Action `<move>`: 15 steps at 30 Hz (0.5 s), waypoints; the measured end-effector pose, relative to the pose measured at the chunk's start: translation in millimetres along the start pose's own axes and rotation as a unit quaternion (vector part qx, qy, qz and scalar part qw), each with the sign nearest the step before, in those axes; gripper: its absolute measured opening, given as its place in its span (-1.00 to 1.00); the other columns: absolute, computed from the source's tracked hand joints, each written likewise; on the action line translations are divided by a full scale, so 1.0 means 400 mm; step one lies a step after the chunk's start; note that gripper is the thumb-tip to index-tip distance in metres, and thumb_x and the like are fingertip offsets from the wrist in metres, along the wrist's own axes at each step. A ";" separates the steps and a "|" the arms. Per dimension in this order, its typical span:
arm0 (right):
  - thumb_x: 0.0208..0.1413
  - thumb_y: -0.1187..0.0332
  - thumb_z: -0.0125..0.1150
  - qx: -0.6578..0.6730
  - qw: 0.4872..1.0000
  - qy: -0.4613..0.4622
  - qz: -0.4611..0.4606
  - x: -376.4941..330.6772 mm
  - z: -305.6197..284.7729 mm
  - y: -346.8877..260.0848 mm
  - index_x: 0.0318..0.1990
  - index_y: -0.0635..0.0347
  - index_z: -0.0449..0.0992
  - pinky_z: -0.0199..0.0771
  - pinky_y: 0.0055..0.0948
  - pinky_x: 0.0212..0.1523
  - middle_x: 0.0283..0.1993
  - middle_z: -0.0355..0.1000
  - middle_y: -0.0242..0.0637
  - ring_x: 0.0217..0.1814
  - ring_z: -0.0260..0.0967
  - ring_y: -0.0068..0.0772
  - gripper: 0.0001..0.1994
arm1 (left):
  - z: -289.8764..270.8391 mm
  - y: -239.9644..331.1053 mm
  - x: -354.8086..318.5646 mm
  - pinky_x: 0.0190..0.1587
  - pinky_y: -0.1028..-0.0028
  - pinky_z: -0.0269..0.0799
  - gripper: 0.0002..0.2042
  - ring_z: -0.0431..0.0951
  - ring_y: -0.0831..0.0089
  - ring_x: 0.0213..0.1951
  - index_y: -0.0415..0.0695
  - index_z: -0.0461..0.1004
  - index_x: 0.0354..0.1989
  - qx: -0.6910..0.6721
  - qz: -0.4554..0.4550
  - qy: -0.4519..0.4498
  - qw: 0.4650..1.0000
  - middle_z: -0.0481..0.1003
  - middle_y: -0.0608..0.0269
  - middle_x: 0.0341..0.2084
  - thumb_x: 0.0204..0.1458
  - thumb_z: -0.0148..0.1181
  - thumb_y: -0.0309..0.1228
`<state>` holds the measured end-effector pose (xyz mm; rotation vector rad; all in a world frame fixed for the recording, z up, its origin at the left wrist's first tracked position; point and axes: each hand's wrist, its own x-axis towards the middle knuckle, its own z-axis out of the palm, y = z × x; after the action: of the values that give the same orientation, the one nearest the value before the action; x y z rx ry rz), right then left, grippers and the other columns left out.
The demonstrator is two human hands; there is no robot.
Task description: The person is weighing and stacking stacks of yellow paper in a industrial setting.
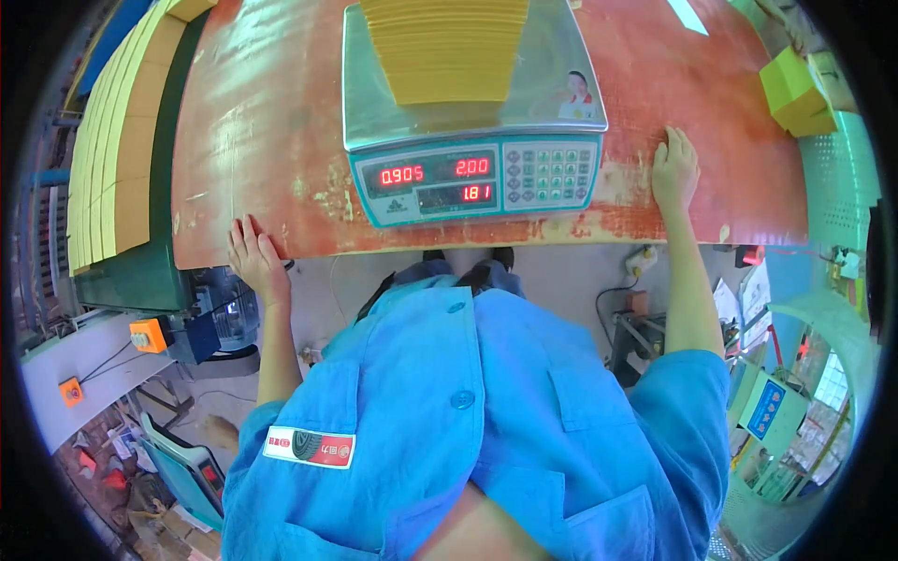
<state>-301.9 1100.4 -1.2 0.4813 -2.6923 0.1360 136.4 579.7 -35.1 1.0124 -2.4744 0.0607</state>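
Left hand [255, 257] and right hand [675, 173] empty, fingers extended, on red table [281, 140]; yellow stack [454, 51] on scale [374, 112], between and beyond them, best left untouched for steady readings.

- Orange control box [148, 336], left of the frame
- Smaller orange box with red button [71, 391], nearer the left rim
- Dark motor-like machine [227, 309], left of centre
- Perforated green panel [835, 182], upper right
- Pale green cabinet with blue plate [769, 406], lower right

The floor [561, 280] is pale grey, the paned window [832, 381] at right bright.
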 end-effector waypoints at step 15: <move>0.18 0.26 0.03 0.021 1.000 0.022 -0.004 0.004 -0.002 0.009 0.12 0.03 0.45 0.22 -0.16 0.25 0.22 0.36 -0.25 0.28 0.24 -0.21 -0.64 | -0.028 0.012 0.015 0.34 0.16 -0.05 -0.55 0.16 0.08 0.31 -0.17 0.34 0.23 0.012 0.011 0.025 1.000 0.26 0.01 0.27 0.25 -0.19 -0.22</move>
<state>-304.3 1103.2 0.1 0.4949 -2.6490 0.1997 134.0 581.4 -21.9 0.9822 -2.4450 0.1221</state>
